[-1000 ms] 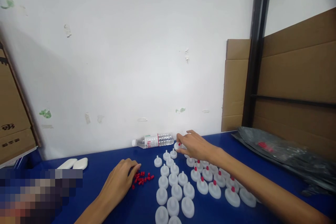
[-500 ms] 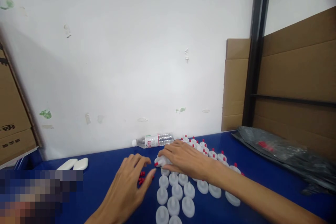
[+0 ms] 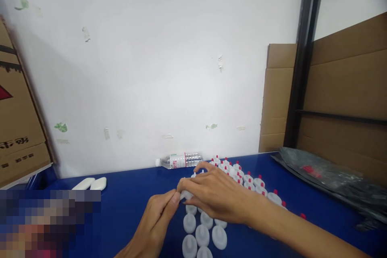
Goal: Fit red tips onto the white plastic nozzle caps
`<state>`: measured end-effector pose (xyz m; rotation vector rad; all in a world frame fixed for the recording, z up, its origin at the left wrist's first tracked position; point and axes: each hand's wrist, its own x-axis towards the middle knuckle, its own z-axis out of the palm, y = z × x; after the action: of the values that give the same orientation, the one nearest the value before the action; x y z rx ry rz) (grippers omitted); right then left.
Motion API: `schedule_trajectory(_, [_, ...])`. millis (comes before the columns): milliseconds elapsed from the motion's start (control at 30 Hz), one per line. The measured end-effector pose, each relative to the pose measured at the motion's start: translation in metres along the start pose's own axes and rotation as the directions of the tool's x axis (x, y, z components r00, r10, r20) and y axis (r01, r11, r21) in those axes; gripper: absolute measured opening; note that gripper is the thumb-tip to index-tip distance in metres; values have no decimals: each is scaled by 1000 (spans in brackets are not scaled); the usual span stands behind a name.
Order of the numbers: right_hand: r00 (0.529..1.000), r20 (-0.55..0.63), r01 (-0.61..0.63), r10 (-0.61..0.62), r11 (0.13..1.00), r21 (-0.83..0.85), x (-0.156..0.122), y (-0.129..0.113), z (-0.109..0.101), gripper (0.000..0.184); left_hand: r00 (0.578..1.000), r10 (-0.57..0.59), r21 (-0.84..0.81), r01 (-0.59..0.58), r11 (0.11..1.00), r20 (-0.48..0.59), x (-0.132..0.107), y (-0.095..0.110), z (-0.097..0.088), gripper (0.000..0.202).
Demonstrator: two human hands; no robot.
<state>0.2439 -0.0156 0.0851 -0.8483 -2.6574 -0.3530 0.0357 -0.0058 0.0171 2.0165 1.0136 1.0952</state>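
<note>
My right hand [image 3: 211,189] is closed around a small translucent white squeeze bottle [image 3: 186,195], palm down; most of it is covered by the fingers. At the bottle's left end, my left hand [image 3: 161,213] pinches with thumb and index finger. The tip and its red cap are hidden under that pinch. Below the hands, several similar white bottles without red caps [image 3: 202,235] stand upright in rows. Right of my right hand are several white bottles with red caps [image 3: 248,179], partly behind the forearm.
A clear water bottle [image 3: 178,161] lies on the blue table [image 3: 121,205] against the wall. Two white rounded objects [image 3: 98,184] rest at the left. A dark plastic bag [image 3: 320,177] lies at the right. Cardboard [image 3: 24,129] stands on both sides; a blurred patch covers the lower left.
My left hand was open beside the bottle and has closed in a pinch at its red-capped tip. My right hand still holds the bottle. The view has shifted slightly left.
</note>
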Motion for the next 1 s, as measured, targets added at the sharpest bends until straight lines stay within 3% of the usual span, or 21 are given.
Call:
schedule_trajectory(133, [999, -51, -1, -6, 990, -141, -2, 19, 2, 42, 988, -143, -288, 152, 946, 50, 4, 7, 2, 56])
schedule_trajectory(233, [984, -108, -157, 139, 970, -186, -4, 43, 1, 54, 989, -147, -323, 147, 935, 27, 4, 12, -6, 57])
schedule_trajectory(300, [958, -131, -272, 254, 951, -149, -6, 55, 0, 42, 995, -93, -212, 83, 974, -35, 5, 12, -12, 55])
schedule_trajectory(400, [933, -117, -353, 341, 930, -105, -7, 62, 2, 17, 994, -27, 137, 42, 990, -103, 12, 4, -20, 51])
schedule_trajectory(500, [919, -75, -391, 386, 917, -78, -9, 65, 9, 8, 998, 1, 478, 26, 878, -56, 22, -12, -27, 39])
schedule_trajectory(567, [904, -52, -426, 423, 902, -72, -11, 69, 17, 9, 1000, -5, 590, 20, 807, -27, 27, -22, -32, 33])
schedule_trajectory(833, [870, 150, -472, 469, 882, -22, -17, 79, 45, 2, 999, -39, 637, 39, 770, -14, 34, -45, -40, 36])
schedule_trajectory(1000, [845, 213, -496, 490, 868, -29, -17, 74, 40, 13, 999, -32, 648, 24, 761, 1, 34, -48, -37, 40])
